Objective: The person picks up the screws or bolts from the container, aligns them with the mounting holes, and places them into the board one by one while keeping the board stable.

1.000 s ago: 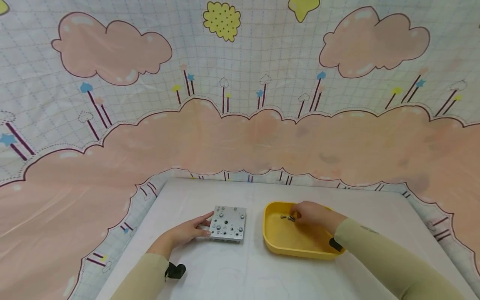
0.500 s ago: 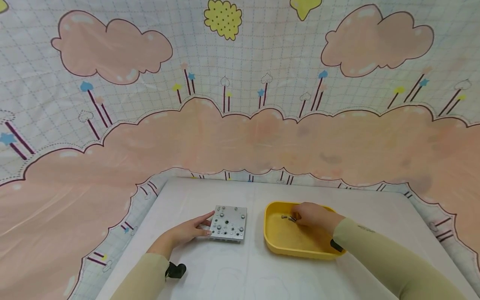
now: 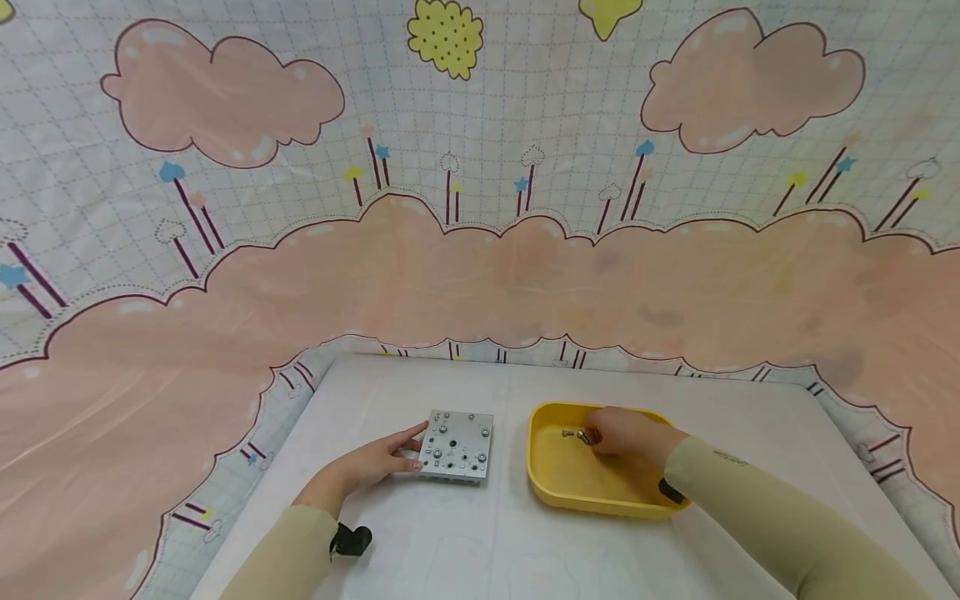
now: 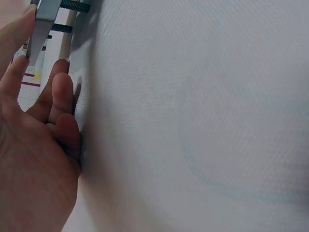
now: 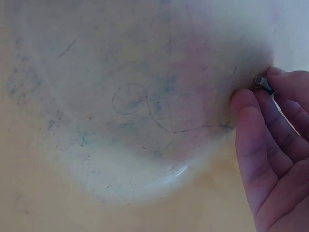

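Observation:
My left hand [image 3: 367,467] grips a square metal plate [image 3: 468,433] by its left edge, thumb and forefinger at its two left corners. Bolts sit in some of the plate's holes, and their threaded ends [image 4: 62,28] stick out underneath in the left wrist view. The other fingers [image 4: 63,96] of this hand curl loosely close to the table. Inside a yellow tray [image 3: 562,498], my right hand [image 3: 630,433] pinches a small socket-head screw [image 5: 262,83] between thumb and fingers. Another loose screw [image 3: 567,433] lies on the tray floor left of the fingertips.
The plate and the tray stand side by side on a white-covered table [image 3: 420,542], with a gap between them. Behind the table hangs a printed cloth [image 3: 480,283] with clouds. Black wrist cameras [image 3: 351,542] are worn on both wrists.
My right fingertips have shifted slightly in the tray, and the screw beside them has turned to a different angle. The left hand and the plate stay where they were.

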`<state>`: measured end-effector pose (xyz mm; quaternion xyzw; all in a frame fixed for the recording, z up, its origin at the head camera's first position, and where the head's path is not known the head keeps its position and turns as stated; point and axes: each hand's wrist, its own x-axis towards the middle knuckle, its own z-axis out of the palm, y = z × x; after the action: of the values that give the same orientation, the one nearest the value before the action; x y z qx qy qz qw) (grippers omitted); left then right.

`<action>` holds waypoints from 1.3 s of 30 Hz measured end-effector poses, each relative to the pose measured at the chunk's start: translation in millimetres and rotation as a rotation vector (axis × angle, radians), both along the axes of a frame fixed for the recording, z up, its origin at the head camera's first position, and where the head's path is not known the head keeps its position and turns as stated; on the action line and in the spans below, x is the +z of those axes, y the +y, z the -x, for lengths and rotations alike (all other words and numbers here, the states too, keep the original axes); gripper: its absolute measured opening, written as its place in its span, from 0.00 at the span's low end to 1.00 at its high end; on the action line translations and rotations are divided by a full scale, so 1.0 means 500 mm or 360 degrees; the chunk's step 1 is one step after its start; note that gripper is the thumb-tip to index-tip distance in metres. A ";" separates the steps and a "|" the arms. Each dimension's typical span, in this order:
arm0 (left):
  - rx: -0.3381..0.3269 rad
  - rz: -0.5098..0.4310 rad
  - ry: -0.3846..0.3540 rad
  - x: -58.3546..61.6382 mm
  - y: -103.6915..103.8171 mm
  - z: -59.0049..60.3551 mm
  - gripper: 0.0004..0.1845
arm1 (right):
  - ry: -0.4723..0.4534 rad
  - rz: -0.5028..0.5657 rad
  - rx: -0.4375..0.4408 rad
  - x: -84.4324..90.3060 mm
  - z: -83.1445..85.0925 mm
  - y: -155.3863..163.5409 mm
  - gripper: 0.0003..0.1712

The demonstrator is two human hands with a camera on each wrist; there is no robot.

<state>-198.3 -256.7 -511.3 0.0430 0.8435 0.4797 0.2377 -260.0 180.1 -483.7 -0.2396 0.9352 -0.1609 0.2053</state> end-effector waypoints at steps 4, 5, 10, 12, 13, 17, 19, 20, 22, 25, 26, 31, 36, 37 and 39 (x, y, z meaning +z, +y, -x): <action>-0.0003 -0.0007 0.0002 0.001 0.001 0.001 0.43 | 0.0003 -0.0007 0.0005 -0.001 -0.002 0.003 0.10; -0.0001 -0.0006 0.0003 0.002 0.001 0.001 0.43 | 0.0017 -0.0004 0.0024 -0.002 -0.002 0.003 0.10; 0.0012 0.0021 0.0013 0.000 0.002 0.000 0.42 | 0.0023 0.0026 0.0055 -0.003 0.000 0.007 0.11; 0.0011 0.0028 0.0024 0.000 0.003 -0.001 0.42 | 0.0007 0.0039 0.0048 -0.003 0.000 0.009 0.10; 0.0009 0.0032 0.0031 0.000 0.004 -0.001 0.42 | -0.0003 0.0050 0.0045 -0.002 0.000 0.009 0.10; 0.0006 0.0033 0.0032 0.002 0.005 -0.003 0.42 | -0.0029 0.0064 0.0029 0.006 0.001 0.011 0.06; 0.0012 0.0034 0.0024 0.002 0.004 -0.003 0.43 | -0.0035 0.0078 0.0029 0.013 0.002 0.010 0.05; 0.0015 0.0037 0.0022 0.002 0.004 -0.003 0.43 | -0.0035 0.0085 0.0032 0.016 0.002 0.009 0.05; 0.0020 0.0043 0.0019 0.002 0.004 -0.003 0.43 | -0.0034 0.0099 0.0032 0.020 0.002 0.008 0.04; 0.0018 0.0046 0.0020 0.002 0.004 -0.002 0.43 | -0.0043 0.0134 0.0022 0.024 0.003 0.007 0.04; 0.0016 0.0044 0.0021 0.002 0.003 -0.002 0.43 | -0.0051 0.0158 0.0020 0.025 0.003 0.006 0.04; 0.0011 0.0036 0.0025 -0.001 0.002 -0.001 0.43 | -0.0098 0.0274 0.0018 0.032 0.005 -0.001 0.03; 0.0003 0.0044 0.0032 -0.001 0.001 -0.001 0.43 | -0.0134 0.0400 0.0027 0.038 0.010 -0.012 0.04; -0.0001 0.0041 0.0032 -0.001 0.001 -0.001 0.43 | -0.0144 0.0418 0.0018 0.039 0.011 -0.015 0.04; -0.0005 0.0036 0.0030 -0.002 0.001 -0.001 0.43 | -0.0158 0.0456 0.0007 0.043 0.012 -0.023 0.05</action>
<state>-197.9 -256.2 -512.1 0.0463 0.8510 0.4694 0.2309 -266.0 168.4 -462.3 -0.2603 0.8907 -0.3040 0.2155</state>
